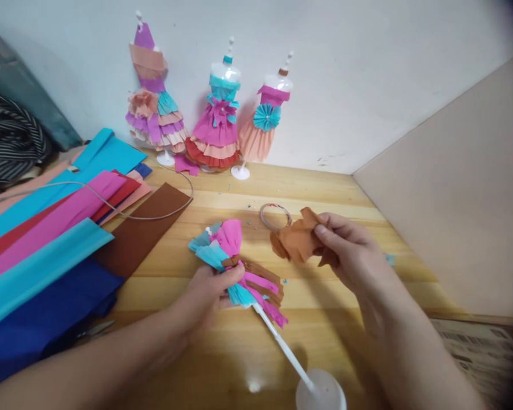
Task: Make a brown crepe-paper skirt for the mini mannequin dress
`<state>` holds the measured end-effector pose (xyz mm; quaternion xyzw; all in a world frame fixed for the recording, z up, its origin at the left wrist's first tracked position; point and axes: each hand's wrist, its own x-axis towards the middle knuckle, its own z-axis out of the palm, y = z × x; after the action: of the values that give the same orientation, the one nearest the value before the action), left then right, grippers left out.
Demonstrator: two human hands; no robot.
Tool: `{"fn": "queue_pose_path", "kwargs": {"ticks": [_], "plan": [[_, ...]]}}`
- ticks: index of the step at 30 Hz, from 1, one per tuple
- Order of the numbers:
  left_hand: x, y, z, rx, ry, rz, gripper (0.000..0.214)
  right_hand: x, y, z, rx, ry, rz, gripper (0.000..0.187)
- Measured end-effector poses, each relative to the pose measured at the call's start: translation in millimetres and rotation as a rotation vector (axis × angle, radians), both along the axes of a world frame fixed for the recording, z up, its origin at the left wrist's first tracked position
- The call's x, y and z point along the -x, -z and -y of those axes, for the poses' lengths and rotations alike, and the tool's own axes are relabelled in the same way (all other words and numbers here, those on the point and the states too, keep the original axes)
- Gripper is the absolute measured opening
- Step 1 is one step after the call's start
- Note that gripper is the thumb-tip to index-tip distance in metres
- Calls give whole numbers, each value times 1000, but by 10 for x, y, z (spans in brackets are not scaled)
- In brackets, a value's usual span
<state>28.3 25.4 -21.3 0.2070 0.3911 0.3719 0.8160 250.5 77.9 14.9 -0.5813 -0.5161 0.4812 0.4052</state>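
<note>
My left hand [218, 285] is closed around the waist of a small dress-form mannequin [282, 340], which lies tilted with its white stand pole and round base toward me. Pink, turquoise and brown crepe paper [228, 239] dresses it, with strips hanging from the waist. To the right, my right hand [346, 245] pinches a crumpled piece of brown crepe paper [297, 236] between thumb and fingers. This brown piece is held above the table, apart from the mannequin. The fingers under the mannequin's body are partly hidden.
Three dressed mannequins [218, 125] stand along the wall. Folded crepe paper sheets [60, 222] cover the left side, with a thin cord [154, 217] across them. A wire ring [263, 216] and small beads lie mid-table. Scissors [96, 329] show at lower left, a printed cardboard piece [479, 347] at right.
</note>
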Motion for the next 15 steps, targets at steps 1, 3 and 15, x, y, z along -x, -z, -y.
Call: {"fn": "queue_pose_path", "kwargs": {"ticks": [1, 3, 15], "plan": [[-3, 6, -2, 12, -9, -60, 38, 44, 11, 22, 49, -58, -51, 26], [-16, 16, 1, 23, -35, -179, 41, 134, 27, 74, 131, -233, -96, 32], [119, 0, -76, -141, 428, -666, 34, 292, 121, 191, 246, -761, 54, 42]]}}
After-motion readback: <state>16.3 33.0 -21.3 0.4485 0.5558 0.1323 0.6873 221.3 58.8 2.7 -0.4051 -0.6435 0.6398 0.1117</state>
